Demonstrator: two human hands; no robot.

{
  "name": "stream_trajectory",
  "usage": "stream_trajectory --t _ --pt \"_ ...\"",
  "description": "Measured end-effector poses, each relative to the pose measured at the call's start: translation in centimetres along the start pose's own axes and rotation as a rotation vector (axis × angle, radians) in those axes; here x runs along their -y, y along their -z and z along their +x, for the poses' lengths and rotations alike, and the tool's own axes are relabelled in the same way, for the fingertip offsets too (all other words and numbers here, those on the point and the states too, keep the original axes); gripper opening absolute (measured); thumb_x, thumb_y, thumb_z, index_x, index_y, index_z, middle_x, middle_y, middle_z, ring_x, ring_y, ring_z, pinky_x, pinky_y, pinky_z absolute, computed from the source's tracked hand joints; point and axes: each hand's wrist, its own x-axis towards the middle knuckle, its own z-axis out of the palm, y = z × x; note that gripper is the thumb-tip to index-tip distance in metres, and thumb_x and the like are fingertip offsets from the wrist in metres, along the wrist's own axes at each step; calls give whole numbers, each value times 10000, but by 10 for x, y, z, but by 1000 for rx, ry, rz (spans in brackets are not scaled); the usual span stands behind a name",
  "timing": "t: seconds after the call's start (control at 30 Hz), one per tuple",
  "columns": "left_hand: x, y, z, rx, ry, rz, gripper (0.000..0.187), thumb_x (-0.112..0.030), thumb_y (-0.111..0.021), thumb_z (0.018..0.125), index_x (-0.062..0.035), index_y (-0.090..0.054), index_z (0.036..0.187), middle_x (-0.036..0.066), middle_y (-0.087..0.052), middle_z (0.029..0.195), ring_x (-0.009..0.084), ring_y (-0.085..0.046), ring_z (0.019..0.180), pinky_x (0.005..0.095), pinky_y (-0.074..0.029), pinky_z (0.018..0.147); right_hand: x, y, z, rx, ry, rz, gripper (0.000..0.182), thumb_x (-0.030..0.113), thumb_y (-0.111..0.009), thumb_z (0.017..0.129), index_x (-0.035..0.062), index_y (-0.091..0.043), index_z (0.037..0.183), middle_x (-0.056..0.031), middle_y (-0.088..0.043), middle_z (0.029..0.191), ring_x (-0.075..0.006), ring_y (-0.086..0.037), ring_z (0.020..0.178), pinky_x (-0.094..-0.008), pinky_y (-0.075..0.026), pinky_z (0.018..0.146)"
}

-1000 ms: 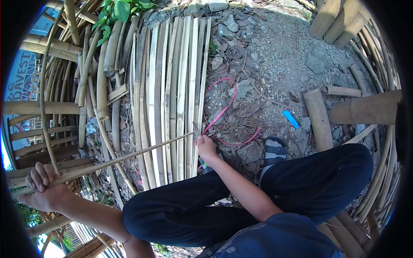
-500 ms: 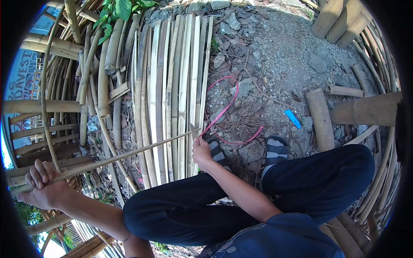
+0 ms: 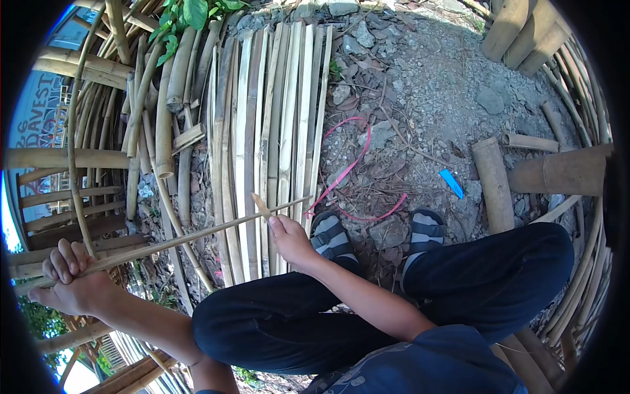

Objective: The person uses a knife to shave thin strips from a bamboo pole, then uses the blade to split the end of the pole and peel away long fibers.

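My left hand [image 3: 73, 276], at the left edge, is wrapped round the thick end of a long thin bamboo strip [image 3: 177, 241]. The strip slants up to the right over a row of split bamboo slats [image 3: 252, 144] on the ground. My right hand [image 3: 290, 238] is closed round a knife, whose blade [image 3: 260, 205] points up and left and crosses the strip near its far end. The handle is hidden in the fingers. A pink ribbon [image 3: 354, 163] lies on the ground just beyond the strip's tip.
A blue object [image 3: 451, 184] lies on the gravel [image 3: 446, 105] at the right. Short bamboo pieces [image 3: 493, 184] and a thick pole [image 3: 558, 172] are beside my right knee. Bamboo poles and rails [image 3: 65, 159] fill the left side. Green leaves [image 3: 195, 13] hang at the top.
My right hand and the knife have moved left along the strip, away from its tip, and the blade is tilted further left. My left hand keeps its hold.
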Motion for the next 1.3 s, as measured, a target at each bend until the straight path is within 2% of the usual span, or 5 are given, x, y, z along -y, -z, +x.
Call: stream_trajectory --t 0.2,0.43,0.93,1.17,1.3 --pt "-3 7 0 97 53 -69 729 -700 -124 947 -120 -352 567 12 -295 445 136 -250 422 257 -197 354 -78 62 65 -385 11 -280 375 327 -419 1038 51 -512 803 -7 -458 623 -108 -409 477 -309 -330 431" --pt "-2 -2 -5 41 19 -19 703 -682 -102 954 -133 -345 589 0 -300 453 123 -248 414 247 -190 332 -62 32 45 -410 -50 -193 376 313 -405 1043 30 -532 830 -16 -450 649 -122 -429 558 -320 -364 506" --pt "-7 -12 -17 -7 -58 -79 647 -636 -173 986 -146 -321 591 -8 -310 465 119 -264 424 256 -213 372 75 -45 -44 71 193 -179 359 290 -422 1039 7 -505 833 -38 -455 645 -136 -439 590 -334 -394 568" --pt "-12 -2 -20 204 -17 -196 660 -688 -173 957 -171 -360 592 -33 -358 438 86 -305 379 206 -252 339 -44 54 41 -368 19 -317 413 341 -429 1033 38 -568 790 -17 -492 627 -124 -433 510 -335 -356 483" --pt "-15 7 -17 549 55 -411 632 -752 -429 860 -180 -362 597 -46 -353 439 67 -314 394 193 -254 359 -67 79 54 -406 -126 -287 425 338 -453 1021 -7 -601 822 -79 -553 673 -200 -501 598 -379 -402 591"
